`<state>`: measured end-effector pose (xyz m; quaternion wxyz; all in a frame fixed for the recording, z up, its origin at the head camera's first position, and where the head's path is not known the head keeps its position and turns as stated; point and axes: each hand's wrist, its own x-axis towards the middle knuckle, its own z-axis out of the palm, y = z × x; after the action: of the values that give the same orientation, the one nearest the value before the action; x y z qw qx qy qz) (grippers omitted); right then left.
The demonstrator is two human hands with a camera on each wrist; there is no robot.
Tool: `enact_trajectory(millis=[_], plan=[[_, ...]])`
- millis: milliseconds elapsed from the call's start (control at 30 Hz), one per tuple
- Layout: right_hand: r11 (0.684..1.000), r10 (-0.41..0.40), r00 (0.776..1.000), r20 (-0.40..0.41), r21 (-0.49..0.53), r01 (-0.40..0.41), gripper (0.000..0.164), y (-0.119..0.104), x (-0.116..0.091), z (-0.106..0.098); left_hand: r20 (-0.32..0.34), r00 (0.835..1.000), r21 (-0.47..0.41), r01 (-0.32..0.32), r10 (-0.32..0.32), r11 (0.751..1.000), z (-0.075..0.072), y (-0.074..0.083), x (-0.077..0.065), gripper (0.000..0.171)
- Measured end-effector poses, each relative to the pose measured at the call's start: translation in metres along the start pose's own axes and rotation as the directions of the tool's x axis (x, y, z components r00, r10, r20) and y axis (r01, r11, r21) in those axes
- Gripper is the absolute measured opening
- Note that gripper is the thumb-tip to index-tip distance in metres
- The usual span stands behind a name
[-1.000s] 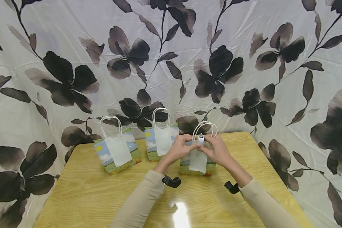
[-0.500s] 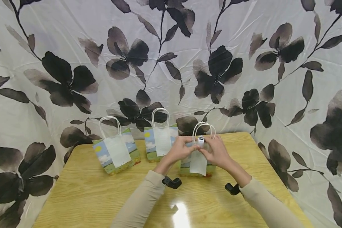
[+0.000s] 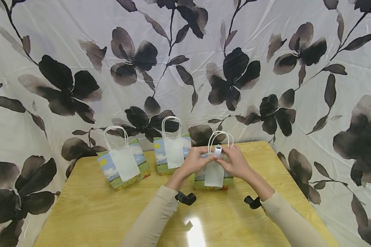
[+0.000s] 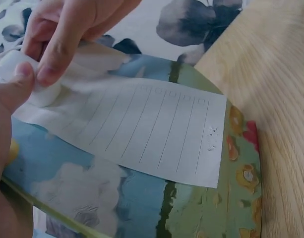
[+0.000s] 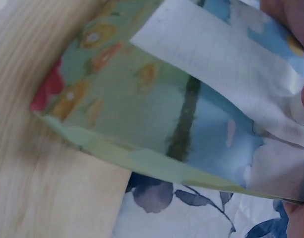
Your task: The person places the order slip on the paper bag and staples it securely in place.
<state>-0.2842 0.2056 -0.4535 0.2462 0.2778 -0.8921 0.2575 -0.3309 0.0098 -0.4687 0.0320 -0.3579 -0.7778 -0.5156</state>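
Both hands meet at the top edge of the right-hand paper gift bag (image 3: 199,183), which has a printed landscape and white loop handles. Thumbs and fingers of the left hand (image 3: 194,161) and right hand (image 3: 236,165) pinch a small white stapler (image 3: 218,150) with a shiny end. It sits over the top of a lined paper slip (image 3: 214,175) hanging down the bag's front. In the left wrist view, the white stapler (image 4: 46,94) covers the slip's upper end. The right wrist view shows the slip (image 5: 206,44) lying against the bag, its far end partly hidden by fingers.
Two similar bags, a left one (image 3: 111,171) and a middle one (image 3: 161,159), stand on the wooden table (image 3: 89,212), each with a white slip on its front. A floral cloth (image 3: 191,51) hangs behind the table.
The head view has shifted slightly, moving the left and middle bags a little leftward in frame. Both hands keep their grip on the stapler, and the slip's lower end has moved slightly.
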Motion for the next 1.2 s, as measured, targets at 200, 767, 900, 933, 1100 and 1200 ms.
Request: enact_trajectory(millis=[200,767,900,933,1100,1200], plan=[[1.0,0.002,0.999,0.033,-0.004,-0.002,0.034,0.0,0.007,-0.005,0.015,0.999,0.002,0.046,-0.046,0.999,-0.007,-0.002,0.003,0.026],[0.994,0.06,0.996,0.063,0.086,-0.065,0.048,-0.008,0.006,-0.014,0.021,0.997,-0.013,0.078,-0.077,0.997,-0.014,-0.008,-0.001,0.021],[0.972,0.077,0.996,-0.035,0.227,-0.067,0.05,-0.013,0.004,-0.021,0.007,0.997,0.007,0.079,-0.079,0.997,-0.014,-0.009,-0.001,0.019],[0.968,0.088,0.994,-0.069,0.242,-0.069,0.051,-0.015,0.003,-0.024,0.009,0.997,0.008,0.076,-0.077,0.997,-0.014,-0.008,-0.001,0.019],[0.939,0.18,0.959,-0.217,0.329,-0.102,0.048,-0.027,-0.003,-0.041,0.004,0.999,0.018,0.047,-0.047,0.999,-0.016,-0.006,-0.001,0.017],[0.853,0.264,0.931,-0.251,0.511,-0.105,0.052,-0.032,-0.008,-0.053,0.004,0.999,0.04,0.04,-0.04,0.998,-0.017,-0.004,0.0,0.015]])
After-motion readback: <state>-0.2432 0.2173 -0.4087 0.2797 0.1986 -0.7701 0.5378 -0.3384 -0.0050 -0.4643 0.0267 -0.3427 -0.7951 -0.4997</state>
